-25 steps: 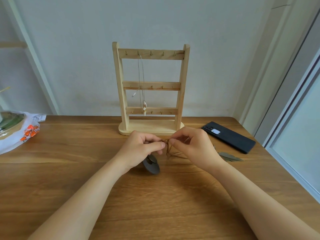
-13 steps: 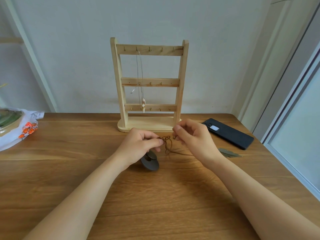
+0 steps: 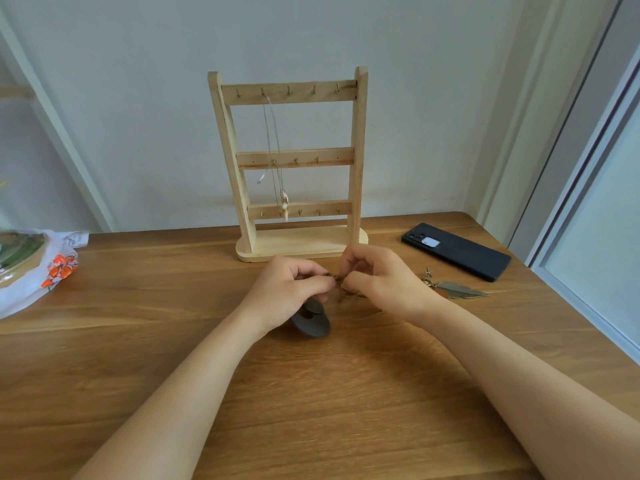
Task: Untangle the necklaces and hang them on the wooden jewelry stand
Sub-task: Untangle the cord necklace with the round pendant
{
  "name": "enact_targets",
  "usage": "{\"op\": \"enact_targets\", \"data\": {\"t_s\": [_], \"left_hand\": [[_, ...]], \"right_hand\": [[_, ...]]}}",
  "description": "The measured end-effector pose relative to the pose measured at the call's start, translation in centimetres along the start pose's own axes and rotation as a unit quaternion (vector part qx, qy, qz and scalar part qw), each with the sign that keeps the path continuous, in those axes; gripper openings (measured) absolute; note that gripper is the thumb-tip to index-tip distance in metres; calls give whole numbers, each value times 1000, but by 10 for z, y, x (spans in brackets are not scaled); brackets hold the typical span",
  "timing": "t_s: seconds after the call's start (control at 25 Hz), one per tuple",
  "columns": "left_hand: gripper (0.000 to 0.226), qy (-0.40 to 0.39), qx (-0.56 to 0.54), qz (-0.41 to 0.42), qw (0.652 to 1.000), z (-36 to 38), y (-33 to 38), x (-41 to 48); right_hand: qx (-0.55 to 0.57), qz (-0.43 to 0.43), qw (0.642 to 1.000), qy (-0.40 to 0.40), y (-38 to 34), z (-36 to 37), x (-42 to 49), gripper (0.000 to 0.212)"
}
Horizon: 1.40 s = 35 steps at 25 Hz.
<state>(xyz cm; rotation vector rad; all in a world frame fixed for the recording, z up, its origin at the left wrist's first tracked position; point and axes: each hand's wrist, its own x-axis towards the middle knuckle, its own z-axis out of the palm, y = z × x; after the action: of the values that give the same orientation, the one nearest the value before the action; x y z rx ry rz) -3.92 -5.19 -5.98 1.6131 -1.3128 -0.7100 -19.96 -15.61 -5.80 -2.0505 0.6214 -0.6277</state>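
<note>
Black phone (image 3: 455, 251), white bag (image 3: 20, 292), wooden table (image 3: 311, 410)

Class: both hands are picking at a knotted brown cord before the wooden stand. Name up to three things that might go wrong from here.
Pulling the left hand and right hand apart may tighten the cord knot, not loosen it.
The dark disc pendant by the left wrist and the feather pendant by the right wrist could drag or snag.
A forward jerk might bump the stand and shake its hanging necklace loose.
</note>
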Motion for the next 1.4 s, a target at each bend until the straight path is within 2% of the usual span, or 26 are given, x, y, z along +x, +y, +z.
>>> {"op": "enact_targets", "data": {"t_s": [0.08, 0.16, 0.24, 0.36, 0.44, 0.56, 0.64, 0.72, 0.84, 0.96, 1.04, 1.12, 1.2, 1.28, 1.4], "left_hand": [[12, 5, -7, -5, 1000, 0, 1, -1], [14, -3, 2, -10, 1000, 0, 1, 0], [13, -5, 12, -16, 1000, -1, -1, 0], [14, 12, 23, -25, 999, -2, -5, 2], [13, 24, 39, -34, 998, -4, -8, 2], [11, 36, 63, -41, 997, -6, -13, 3], [10, 37, 58, -36, 997, -5, -14, 3], [16, 29, 46, -29, 998, -4, -14, 4], [21, 30, 15, -36, 999, -7, -16, 4], [19, 45, -29, -52, 997, -9, -17, 7], [16, 57, -53, -53, 996, -12, -18, 8], [14, 64, -69, -47, 995, -14, -18, 8], [13, 62, -76, -39, 994, -14, -17, 7], [13, 57, -71, -28, 995, -13, -15, 6], [10, 42, -61, -5, 997, -10, -11, 5]], "right_hand": [[111, 4, 993, 24, -3, -3, 1, 7], [236, 12, 971, 44, -4, -7, 2, 12], [308, 32, 948, 67, -3, -13, 4, 13], [411, 42, 903, 116, -1, -29, 9, 19], [469, 47, 864, 177, -2, -44, 14, 18], [514, 84, 794, 312, 2, -69, 19, 17], [504, 103, 769, 379, 7, -80, 19, 19], [498, 105, 766, 392, 13, -84, 18, 20], [535, 64, 765, 354, 17, -83, 14, 18], [538, 27, 782, 312, 17, -82, 8, 17], [482, 12, 834, 269, 13, -76, 7, 19], [390, -15, 895, 218, 9, -68, 5, 24], [281, -47, 939, 193, 6, -59, 2, 30], [155, -62, 969, 179, 1, -47, 0, 24], [-3, -86, 989, 121, -4, -25, -3, 3]]}}
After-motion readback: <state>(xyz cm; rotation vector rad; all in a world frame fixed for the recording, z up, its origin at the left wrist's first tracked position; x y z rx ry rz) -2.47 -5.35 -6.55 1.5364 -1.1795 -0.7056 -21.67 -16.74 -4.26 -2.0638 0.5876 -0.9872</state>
